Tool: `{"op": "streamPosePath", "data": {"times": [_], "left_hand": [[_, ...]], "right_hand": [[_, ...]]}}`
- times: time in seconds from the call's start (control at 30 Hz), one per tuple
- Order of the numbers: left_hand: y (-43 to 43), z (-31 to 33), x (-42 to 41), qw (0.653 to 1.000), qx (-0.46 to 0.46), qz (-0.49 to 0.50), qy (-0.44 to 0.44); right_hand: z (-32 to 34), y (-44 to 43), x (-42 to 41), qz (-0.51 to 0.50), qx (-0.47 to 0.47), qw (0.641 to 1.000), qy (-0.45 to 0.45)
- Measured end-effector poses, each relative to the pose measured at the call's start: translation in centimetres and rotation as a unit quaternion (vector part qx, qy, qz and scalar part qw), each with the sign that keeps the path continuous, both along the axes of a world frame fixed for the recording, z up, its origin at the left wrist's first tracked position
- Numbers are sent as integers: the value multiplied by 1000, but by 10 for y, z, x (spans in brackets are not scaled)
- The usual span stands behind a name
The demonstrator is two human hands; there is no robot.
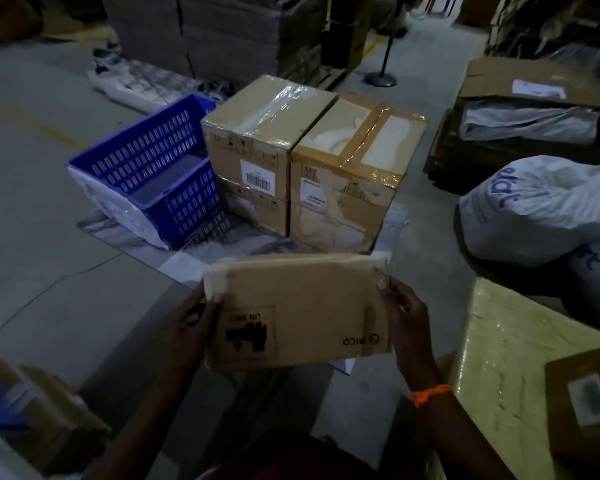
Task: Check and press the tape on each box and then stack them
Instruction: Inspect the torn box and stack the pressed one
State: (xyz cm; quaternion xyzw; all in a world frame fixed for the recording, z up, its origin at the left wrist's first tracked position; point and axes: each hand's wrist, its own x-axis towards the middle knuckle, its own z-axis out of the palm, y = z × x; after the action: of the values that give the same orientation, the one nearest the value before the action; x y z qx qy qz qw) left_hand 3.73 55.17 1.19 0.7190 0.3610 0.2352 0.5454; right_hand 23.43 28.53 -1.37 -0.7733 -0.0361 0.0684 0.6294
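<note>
Brown cardboard box (297, 311), black print; blue slotted crate (146, 168); orange wristband (430, 393).

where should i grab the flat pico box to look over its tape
Grip the flat pico box by its two short ends, hands coming in from either side, thumbs on the upper face, as the left hand and right hand do now. It is wide and thin, so this likely steadies it and leaves the far long edge uncovered.
</note>
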Motion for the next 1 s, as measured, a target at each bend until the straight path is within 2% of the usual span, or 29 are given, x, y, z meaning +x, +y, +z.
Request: {"op": "streamPosePath", "data": {"times": [0.13, 0.27, 0.43, 0.57, 0.67, 0.8, 0.9, 1.0], "left_hand": [[21, 11, 17, 997, 35, -58, 38], [35, 15, 47, 990, 15, -125, 60], [45, 6, 68, 985, -83, -147, 33], [49, -15, 49, 981, -107, -163, 17], [39, -33, 23, 979, -114, -167, 30], [25, -55, -11, 969, -102, -219, 57], [29, -66, -15, 968, -65, -232, 64], [35, -77, -9, 970, -76, -214, 81]], "right_hand": [[15, 0, 7, -2, 26, 1000, 2], [13, -5, 13, 35, 31, 999, 28], [8, 1, 7, 76, 42, 996, 28], [3, 3, -8, 78, 48, 995, 36], [-10, -8, -23, 84, 50, 990, 100], [-32, -25, -41, 80, 47, 981, 171], [-35, -25, -45, 83, 47, 981, 170], [-36, -15, -43, 93, 3, 987, 135]]}}
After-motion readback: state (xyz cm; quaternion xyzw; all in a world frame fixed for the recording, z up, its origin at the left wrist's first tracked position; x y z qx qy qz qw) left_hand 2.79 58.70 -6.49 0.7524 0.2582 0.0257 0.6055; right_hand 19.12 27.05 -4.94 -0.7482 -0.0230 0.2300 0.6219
